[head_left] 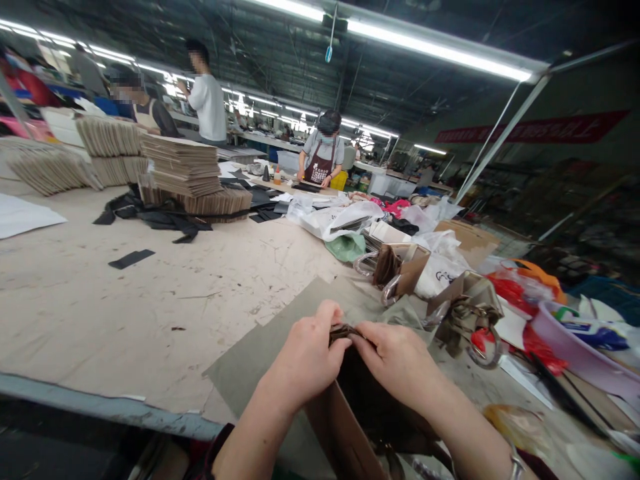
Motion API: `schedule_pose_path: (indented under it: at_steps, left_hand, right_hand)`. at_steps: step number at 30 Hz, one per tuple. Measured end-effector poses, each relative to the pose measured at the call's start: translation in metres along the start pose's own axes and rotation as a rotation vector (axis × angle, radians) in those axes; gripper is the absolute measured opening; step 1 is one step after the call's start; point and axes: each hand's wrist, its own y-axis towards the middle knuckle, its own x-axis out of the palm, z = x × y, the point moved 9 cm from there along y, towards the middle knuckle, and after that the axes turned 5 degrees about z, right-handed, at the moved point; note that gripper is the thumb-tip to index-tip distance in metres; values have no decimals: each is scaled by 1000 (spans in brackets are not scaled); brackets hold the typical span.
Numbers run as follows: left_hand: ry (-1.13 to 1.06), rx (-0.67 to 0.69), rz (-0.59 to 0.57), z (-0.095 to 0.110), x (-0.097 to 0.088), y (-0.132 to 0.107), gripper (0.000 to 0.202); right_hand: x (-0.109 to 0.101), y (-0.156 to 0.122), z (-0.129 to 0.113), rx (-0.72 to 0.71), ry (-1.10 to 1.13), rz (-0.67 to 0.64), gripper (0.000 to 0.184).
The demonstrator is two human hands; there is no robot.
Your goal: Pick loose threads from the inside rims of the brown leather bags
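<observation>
Both hands are pinching one small dark brown strip [344,331] between thumb and fingers. The left hand [305,363] is clenching its left end, and the right hand [395,360] is gripping its right end, so the fingertips of the two hands are nearly touching. The strip is sitting at the top edge of a brown bag [350,427], whose dark inside is showing just below the hands and whose tan side panel is slanting down toward the person. What the strip is exactly is hard to tell, since the fingers are covering most of it.

The bag is resting over an olive-grey sheet [270,347] that is lying flat on the worn beige table [100,300]. Just right of the hands, a second tan bag [465,303] with round metal rings is lying on its side. Farther right, a lilac basin [575,350] is standing among red and orange plastic wrappings. A black strip [131,259] is lying alone on the table, well apart to the left. Beyond it, stacks of tan card pieces [183,167] are standing on dark fabric. White plastic bags [340,217] are lying mid-table, and a co-worker in an apron [323,157] is working at the far end.
</observation>
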Motion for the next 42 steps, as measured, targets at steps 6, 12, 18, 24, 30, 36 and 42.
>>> schedule_pose_path:
  at_steps: [6,12,18,24,30,36,42]
  left_hand:
    - [64,-68,-195,-18,-8,-12,55]
    - [156,37,-257,-7,-13,-19,44]
    - [220,92,-200,9,-8,-16,38]
    - [244,190,-53,25,-3,-10,16]
    - [318,184,-26,30,6,-6,22]
    - [445,174,24,35,7,-6,7]
    - [521,181,86,37,13,-2,9]
  right_hand:
    - [-1,1,0,41,80,-18,32]
    - [-3,-14,19,155,256,-51,35]
    - [0,-33,33,289,228,67,36]
    - [-3,-40,33,283,298,125,25]
    - [-5,-45,34,256,340,144,16]
    - [-8,-50,36,268,319,191,17]
    - [-8,-51,36,274,300,195,19]
